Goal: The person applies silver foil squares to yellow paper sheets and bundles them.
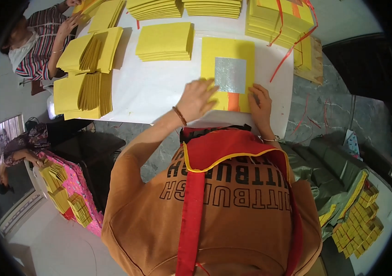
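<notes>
In front of me on the white table lies a yellow paper sheet (pixel 208 50), possibly the top of a thin stack. A silver foil square (pixel 231 75) sits around its middle, and below that an orange strip (pixel 233 102) runs toward the near edge. My left hand (pixel 197 101) rests at the sheet's left edge with fingers apart, its fingertips close to the foil's lower left corner. At the right edge, my right hand (pixel 260 103) lies beside the paper with its fingers loosely bent and the thumb side touching it. Neither hand visibly grips anything.
A folded yellow paper stack (pixel 163 40) lies left of the sheet, with fanned bundles (pixel 88 94) farther left. Red ties (pixel 282 64) hang from the tied stack (pixel 278 25) at back right. Another person (pixel 44 39) works at the far left. A second table (pixel 83 186) holds more bundles.
</notes>
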A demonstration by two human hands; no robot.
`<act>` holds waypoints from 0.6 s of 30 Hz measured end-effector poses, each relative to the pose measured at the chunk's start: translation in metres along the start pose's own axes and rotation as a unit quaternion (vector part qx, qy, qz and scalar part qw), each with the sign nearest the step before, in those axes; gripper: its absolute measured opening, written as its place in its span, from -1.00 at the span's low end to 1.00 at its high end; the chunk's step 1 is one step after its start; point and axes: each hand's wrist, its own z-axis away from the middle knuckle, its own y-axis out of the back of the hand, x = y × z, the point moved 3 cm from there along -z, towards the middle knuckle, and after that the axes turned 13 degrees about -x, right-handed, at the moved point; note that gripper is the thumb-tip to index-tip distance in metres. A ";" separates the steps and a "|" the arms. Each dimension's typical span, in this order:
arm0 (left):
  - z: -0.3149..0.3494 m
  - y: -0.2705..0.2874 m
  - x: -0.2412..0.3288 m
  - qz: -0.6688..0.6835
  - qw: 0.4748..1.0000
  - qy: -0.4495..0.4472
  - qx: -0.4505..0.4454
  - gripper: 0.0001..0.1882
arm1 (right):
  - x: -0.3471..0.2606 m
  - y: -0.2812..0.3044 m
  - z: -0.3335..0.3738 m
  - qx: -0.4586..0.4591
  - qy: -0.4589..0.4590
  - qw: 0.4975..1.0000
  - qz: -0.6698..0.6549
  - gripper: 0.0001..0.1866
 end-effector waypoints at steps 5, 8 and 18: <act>0.000 0.002 0.016 -0.057 0.997 -0.039 -0.037 -0.52 | 0.001 0.001 -0.002 -0.001 0.008 1.000 -0.005 -0.80; 0.000 -0.001 0.010 0.029 0.996 -0.084 -0.014 -0.65 | 0.001 -0.001 -0.001 0.001 0.021 1.000 0.007 -0.81; -0.014 0.002 0.000 0.179 0.981 -0.058 -0.041 -0.91 | 0.003 -0.001 -0.002 0.015 -0.006 0.999 -0.047 -0.75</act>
